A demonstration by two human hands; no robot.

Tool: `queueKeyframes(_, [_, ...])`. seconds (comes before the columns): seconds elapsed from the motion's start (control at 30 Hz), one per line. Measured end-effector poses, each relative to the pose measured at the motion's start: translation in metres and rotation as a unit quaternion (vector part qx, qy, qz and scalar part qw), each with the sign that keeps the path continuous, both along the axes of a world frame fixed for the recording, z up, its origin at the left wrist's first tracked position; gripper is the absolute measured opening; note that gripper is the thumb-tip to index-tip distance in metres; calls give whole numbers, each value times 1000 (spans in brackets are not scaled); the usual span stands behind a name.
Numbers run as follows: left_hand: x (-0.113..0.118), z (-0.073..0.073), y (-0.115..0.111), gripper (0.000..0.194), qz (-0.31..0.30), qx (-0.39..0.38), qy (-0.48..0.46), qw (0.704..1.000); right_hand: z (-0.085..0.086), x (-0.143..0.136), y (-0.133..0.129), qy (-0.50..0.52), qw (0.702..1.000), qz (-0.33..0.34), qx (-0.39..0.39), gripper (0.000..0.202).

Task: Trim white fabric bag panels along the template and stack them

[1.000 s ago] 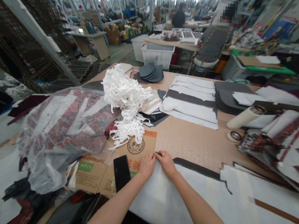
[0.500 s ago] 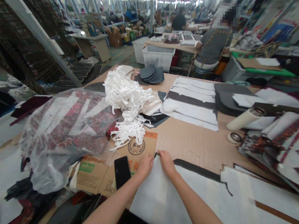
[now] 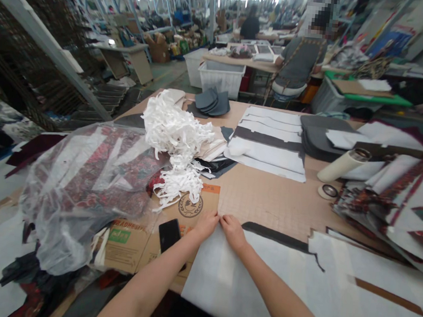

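A large white-backed sheet (image 3: 223, 278) lies in front of me, with a dark strip (image 3: 278, 237) along part of its far edge. At its far left corner my left hand (image 3: 206, 225) and my right hand (image 3: 233, 232) come together, fingers bent and pinched on the sheet's edge. The fingertips hide the corner itself. Left of the sheet, a black phone (image 3: 169, 235) lies on a flattened cardboard box (image 3: 129, 250), partly behind my left forearm.
Loose white strips (image 3: 177, 131) are heaped beyond the box, beside a clear plastic bag (image 3: 80, 176) of patterned pieces. White-backed panels (image 3: 267, 153), a cream flask (image 3: 344, 165) and its lid (image 3: 328, 191) are farther right. A person (image 3: 302, 58) sits at another table.
My left hand has moved in to meet my right hand at the corner. The small dark bit that showed between them is now covered. The view has shifted slightly.
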State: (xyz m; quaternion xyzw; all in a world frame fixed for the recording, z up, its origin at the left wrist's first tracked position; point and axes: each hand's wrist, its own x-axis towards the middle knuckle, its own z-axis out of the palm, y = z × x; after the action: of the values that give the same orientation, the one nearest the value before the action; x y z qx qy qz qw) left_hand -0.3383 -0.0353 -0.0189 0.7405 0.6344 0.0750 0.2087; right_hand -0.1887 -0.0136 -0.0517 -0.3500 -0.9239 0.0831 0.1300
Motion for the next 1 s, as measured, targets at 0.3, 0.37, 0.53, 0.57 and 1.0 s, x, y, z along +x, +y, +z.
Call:
queueKeyframes(0.3, [20,12,-12,26,-88,52,158,982,20,31,-12,-104,994,0,25,23])
queueKeyframes(0.37, [17,14,-11,26,-37,43,130,990,29,43,-9,-120,993,-10,-5,24])
queueKeyframes(0.53, [-1,8,-19,25,190,-15,-55,980,47,69,11,-166,972,-96,-137,26])
queueKeyframes(0.57, [-4,5,-22,27,224,-20,-95,970,50,73,16,-174,965,-120,-154,27])
queueKeyframes(1.0, [20,37,-38,28,191,-55,-361,911,122,100,-25,-215,950,-115,-195,24])
